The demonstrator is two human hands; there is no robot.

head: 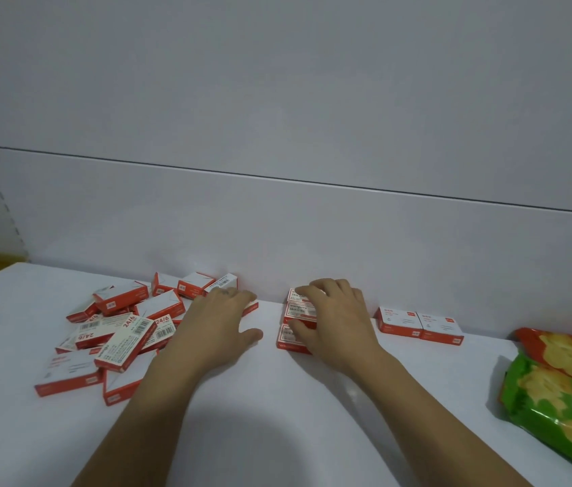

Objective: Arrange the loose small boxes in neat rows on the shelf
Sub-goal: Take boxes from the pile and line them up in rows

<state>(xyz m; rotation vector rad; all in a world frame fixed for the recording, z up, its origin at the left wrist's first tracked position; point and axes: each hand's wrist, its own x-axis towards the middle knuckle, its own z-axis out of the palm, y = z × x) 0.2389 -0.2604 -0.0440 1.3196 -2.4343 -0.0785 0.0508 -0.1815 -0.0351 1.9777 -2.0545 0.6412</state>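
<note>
The right hand (337, 319) arches palm down over a column of three small red-and-white cardboard boxes (293, 323). Its fingers curl onto the far box and its thumb is against the near one, so it grips them together. This column runs from the back edge of the white shelf (312, 434) toward the front edge, and each box seems to lie lengthwise along the back edge. The left hand (219, 323) lies flat, fingers fairly straight and thumb spread, holding nothing visible. Its fingertips reach a single red-and-white box (252, 306) just left of the column, though contact is unclear. Beyond this hand, toward the shelf's left end, is a jumbled heap of loose red-and-white boxes (119, 332), tilted every way. The next box therefore lies left of the column, and the left hand is nearer to bring it. Right of the column and apart from it, a tidy pair of matching boxes (418, 326) stands against the back edge. Crinkly green and orange snack bags (555, 388) lie at the right end.
</note>
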